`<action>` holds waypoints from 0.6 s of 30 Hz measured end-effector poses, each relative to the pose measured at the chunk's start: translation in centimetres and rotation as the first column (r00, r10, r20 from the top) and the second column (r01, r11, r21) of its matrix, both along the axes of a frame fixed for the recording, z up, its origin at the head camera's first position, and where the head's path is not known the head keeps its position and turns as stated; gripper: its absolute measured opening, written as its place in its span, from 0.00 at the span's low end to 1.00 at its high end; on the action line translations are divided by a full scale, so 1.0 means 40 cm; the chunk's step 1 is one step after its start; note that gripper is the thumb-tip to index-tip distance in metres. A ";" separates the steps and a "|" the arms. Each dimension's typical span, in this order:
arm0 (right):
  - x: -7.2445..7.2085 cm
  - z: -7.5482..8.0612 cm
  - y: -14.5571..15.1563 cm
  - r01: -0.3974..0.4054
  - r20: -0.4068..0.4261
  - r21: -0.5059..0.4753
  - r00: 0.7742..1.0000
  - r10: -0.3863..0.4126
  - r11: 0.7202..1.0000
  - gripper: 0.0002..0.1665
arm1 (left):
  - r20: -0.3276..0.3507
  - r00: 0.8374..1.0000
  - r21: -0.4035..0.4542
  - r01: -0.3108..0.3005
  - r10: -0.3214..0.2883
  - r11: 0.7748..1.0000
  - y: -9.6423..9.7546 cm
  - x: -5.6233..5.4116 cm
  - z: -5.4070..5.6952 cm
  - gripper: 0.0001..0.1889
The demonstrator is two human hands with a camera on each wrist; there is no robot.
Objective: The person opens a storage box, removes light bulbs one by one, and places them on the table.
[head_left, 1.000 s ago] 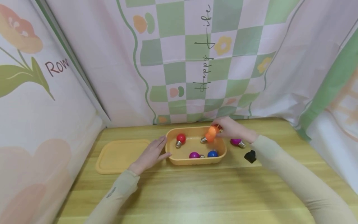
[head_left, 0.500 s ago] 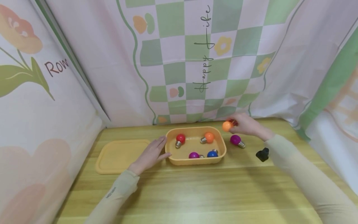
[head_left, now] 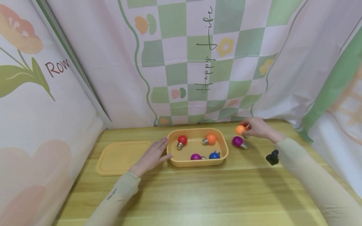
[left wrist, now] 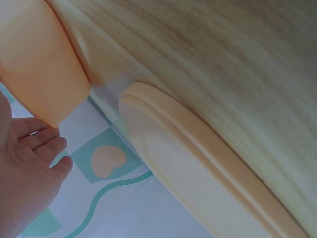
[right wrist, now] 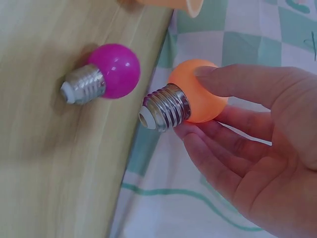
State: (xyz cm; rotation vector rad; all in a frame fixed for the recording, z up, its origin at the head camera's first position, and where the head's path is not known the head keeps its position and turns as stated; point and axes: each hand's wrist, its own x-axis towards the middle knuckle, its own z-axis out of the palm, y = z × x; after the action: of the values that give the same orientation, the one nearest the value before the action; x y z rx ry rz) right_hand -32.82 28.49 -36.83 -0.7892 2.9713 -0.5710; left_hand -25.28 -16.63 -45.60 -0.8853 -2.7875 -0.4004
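My right hand (head_left: 258, 128) pinches an orange light bulb (right wrist: 198, 91) by its globe, between thumb and fingers. In the right wrist view its metal screw base points left, away from the palm. Just nearer to me, a purple light bulb (head_left: 238, 141) lies on the table. My left hand (head_left: 151, 157) rests with extended fingers against the left end of a yellow box (head_left: 198, 163). Inside the box lie a red bulb (head_left: 182, 140), a second orange bulb (head_left: 211, 138), a magenta bulb (head_left: 195, 156) and a blue bulb (head_left: 214, 155). The near wall partly hides the last two.
A flat yellow lid (head_left: 121, 155) lies left of the box, partly behind the left hand. A patterned curtain (head_left: 175, 72) hangs along the table's back edge. A black device (head_left: 272, 157) shows by the right wrist. Wooden table (head_left: 192, 194) extends in front.
My right hand has carried the orange bulb from over the box's right end rightward, past the box, then lower behind the purple bulb. The left hand has stayed in place.
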 end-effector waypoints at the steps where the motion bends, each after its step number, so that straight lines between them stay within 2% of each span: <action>1: -0.001 -0.003 0.006 0.001 -0.005 0.005 1.000 -0.001 1.000 0.21 | -0.001 1.000 0.002 0.001 -0.001 1.000 0.000 0.000 0.000 0.39; 11: -0.011 -0.033 0.053 0.031 0.011 0.027 0.999 -0.032 0.999 0.21 | -0.004 1.000 -0.007 -0.002 0.002 1.000 0.000 -0.001 0.001 0.39; 18: -0.012 -0.051 0.074 0.074 0.081 0.087 0.993 -0.082 0.993 0.23 | -0.006 1.000 0.003 0.003 -0.003 1.000 0.000 0.000 0.002 0.39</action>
State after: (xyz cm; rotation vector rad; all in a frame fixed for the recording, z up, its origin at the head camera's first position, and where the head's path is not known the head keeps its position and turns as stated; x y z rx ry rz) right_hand -33.30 31.45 -38.89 -0.6289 2.9374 -0.4659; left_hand -25.29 -16.64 -45.53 -0.8886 -2.7796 -0.4008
